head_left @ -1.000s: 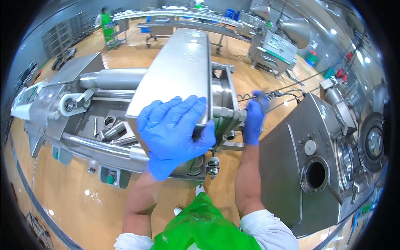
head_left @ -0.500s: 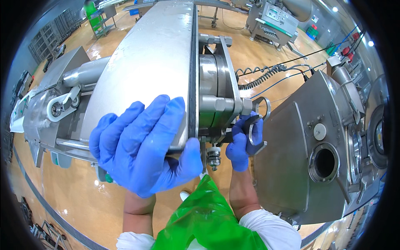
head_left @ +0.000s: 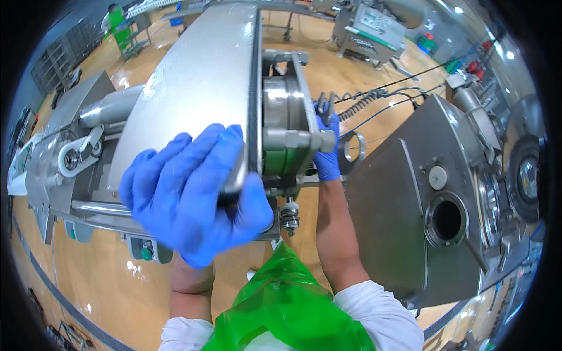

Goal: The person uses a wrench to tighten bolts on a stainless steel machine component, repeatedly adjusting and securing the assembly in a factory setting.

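My left hand (head_left: 190, 196), in a blue glove, is closed over the near end of a long stainless-steel machine cover (head_left: 199, 76), fingers on top and thumb round the dark front edge. My right hand (head_left: 328, 143), gloved alike, reaches behind the right side of a steel plate assembly (head_left: 301, 105). Its fingers are partly hidden and look wrapped round a metal piece with a forked end (head_left: 325, 104). Beside that hand shows a flat metal ring (head_left: 352, 146); whether it belongs to the forked piece I cannot tell. A threaded bolt (head_left: 289, 217) hangs below the assembly.
A large steel housing (head_left: 389, 216) with a round port (head_left: 448, 220) stands close on the right. A coiled cable (head_left: 357, 105) and thin lines run beyond my right hand. Far left, a person in a green apron (head_left: 120, 29) stands by a rack. Wet tan floor (head_left: 105, 281) lies below.
My right hand has moved up and away along the plate assembly, and the forked end now points away from me. My left hand keeps its hold. The view has shifted slightly.
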A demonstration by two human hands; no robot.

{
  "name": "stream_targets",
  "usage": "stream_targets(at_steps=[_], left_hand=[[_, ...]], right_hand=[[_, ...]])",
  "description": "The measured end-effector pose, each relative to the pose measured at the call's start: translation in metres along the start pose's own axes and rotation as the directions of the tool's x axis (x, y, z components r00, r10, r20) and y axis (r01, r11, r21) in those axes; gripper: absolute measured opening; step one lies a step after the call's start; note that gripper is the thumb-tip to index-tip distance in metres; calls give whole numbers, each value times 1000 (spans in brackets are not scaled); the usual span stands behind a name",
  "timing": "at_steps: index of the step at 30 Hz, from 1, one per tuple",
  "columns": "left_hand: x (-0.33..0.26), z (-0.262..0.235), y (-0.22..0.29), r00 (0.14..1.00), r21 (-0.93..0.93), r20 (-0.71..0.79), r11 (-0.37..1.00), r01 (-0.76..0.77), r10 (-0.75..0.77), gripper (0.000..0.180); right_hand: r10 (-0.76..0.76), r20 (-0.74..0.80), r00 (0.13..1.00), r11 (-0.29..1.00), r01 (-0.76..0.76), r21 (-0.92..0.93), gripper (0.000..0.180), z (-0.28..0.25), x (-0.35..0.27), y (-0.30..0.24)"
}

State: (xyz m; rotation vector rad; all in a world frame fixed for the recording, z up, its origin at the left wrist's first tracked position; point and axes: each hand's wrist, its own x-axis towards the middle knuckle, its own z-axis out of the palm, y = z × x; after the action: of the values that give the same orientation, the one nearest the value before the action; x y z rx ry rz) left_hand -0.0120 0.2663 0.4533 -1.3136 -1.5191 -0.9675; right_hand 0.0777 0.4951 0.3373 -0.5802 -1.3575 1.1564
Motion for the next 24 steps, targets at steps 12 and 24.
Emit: stream_targets(at_steps=[12,24], left_hand=[[-1,5,-5,994,-31,-108,999,-24,20,25],[42,-18,103,985,-788,116,615,12,128,73]], right_hand=[[-773,-192,605,542,786,298,26,-34,-86,-179],[-642,-115,759,725,648,233,33,-4,-73,-164]])
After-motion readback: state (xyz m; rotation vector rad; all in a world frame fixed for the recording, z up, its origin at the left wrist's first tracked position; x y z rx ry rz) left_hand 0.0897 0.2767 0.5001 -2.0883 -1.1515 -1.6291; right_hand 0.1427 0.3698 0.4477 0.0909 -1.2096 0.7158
